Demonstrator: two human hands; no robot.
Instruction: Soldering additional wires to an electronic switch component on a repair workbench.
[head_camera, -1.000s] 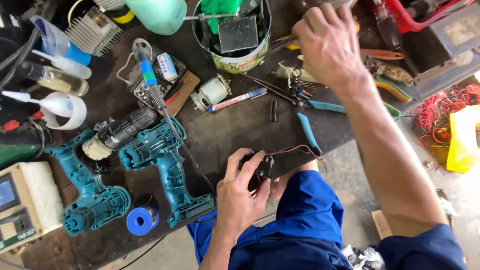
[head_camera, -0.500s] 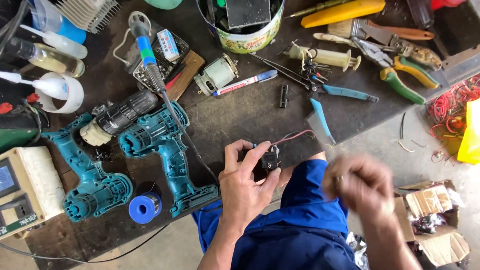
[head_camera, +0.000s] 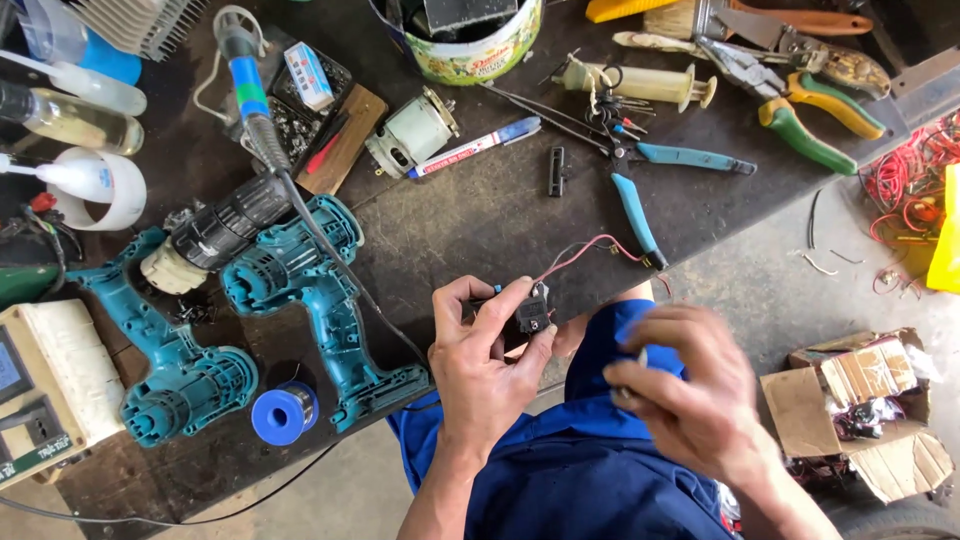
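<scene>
Dark and scuffed, the workbench fills most of the head view, with grey floor showing at its lower edge and to the right. Near the bench's front edge, just below centre, the left hand pinches a small black switch module between thumb and fingers, closed firmly on it. Thin red wires rise from the module toward 1 o'clock and end near the blue cutters. At 4 o'clock from the module, just beside it, the right hand hovers over the blue-clad lap; it is blurred, its fingers curled together around something small and pale (too smeared to tell what).

Moving outward, at 9 o'clock from the module lie two teal drill housings side by side, a grey-black gearbox resting across their tops. A blue solder spool sits between their handles. A soldering iron with a blue-green grip lies at 10 o'clock, its black cord trailing down toward the left hand. At 11 o'clock sits a small silver motor, a marker pen beside it. At 12 o'clock stands a round tin. Green-and-yellow pliers lie at 2 o'clock. A torn cardboard box sits on the floor at 3 o'clock.
</scene>
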